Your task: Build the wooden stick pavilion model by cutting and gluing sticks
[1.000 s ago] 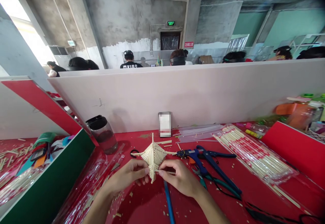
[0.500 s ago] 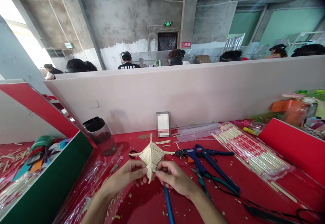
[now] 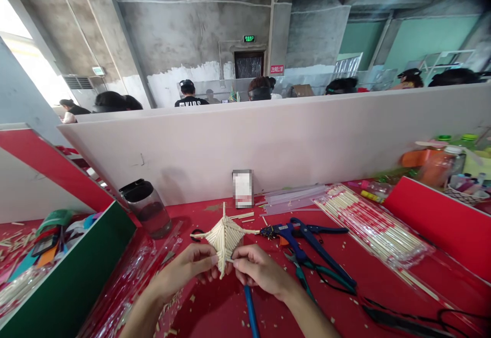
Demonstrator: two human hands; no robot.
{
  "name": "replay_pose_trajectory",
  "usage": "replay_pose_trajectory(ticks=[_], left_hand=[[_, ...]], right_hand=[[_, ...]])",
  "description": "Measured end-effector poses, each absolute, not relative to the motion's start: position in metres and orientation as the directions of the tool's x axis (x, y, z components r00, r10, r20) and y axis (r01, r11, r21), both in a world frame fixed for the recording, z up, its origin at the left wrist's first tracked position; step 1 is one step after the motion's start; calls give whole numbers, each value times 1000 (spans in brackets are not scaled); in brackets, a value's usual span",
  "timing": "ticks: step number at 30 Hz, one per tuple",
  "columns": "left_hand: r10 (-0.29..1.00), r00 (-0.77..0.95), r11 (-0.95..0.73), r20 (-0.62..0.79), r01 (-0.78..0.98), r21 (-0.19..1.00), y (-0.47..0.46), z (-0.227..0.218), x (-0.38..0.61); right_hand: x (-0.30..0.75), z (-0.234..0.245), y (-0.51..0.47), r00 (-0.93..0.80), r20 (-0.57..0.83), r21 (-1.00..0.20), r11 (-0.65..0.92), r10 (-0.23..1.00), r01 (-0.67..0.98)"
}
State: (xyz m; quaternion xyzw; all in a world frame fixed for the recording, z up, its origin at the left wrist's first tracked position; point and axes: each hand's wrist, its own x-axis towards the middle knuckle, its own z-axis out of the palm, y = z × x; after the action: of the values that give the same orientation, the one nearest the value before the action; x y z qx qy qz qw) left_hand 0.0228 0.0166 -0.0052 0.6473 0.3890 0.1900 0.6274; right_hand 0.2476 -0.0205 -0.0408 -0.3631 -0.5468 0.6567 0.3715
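A four-pointed, diamond-shaped piece made of short pale wooden sticks (image 3: 225, 235) is held up over the red table. On its lower left side, my left hand (image 3: 197, 264) is closed, thumb and fingers pinching the edge. My right hand (image 3: 255, 269) is closed at the lower right side, its thumb and forefinger pinching a short wooden stick (image 3: 229, 260) against the piece. The other fingers of both hands are partly hidden. Just beyond my right hand lies a blue glue gun (image 3: 291, 238), its nozzle near the piece's right point. A blue rod (image 3: 251, 310) lies below the hands.
Blue-handled cutters (image 3: 326, 251) and green-handled pliers (image 3: 301, 271) lie at the right. Bagged wooden sticks (image 3: 376, 225) are farther right. A dark-lidded bottle (image 3: 146, 207) stands at the back left, beside a green divider (image 3: 72, 271). A white partition (image 3: 215, 149) closes off the back.
The view has shifted slightly, moving the scene a little left. My right fingertips have turned a little, and the short stick between them shows more clearly. Both hands keep their hold.
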Motion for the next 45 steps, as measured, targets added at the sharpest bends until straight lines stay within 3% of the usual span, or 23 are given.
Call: replay_pose_trajectory(ticks=[45], left_hand=[[742,629,100,-234,242,965,15,-4,26]], right_hand=[[238,-42,-22,-366,-214,-943,-290,906,-165]])
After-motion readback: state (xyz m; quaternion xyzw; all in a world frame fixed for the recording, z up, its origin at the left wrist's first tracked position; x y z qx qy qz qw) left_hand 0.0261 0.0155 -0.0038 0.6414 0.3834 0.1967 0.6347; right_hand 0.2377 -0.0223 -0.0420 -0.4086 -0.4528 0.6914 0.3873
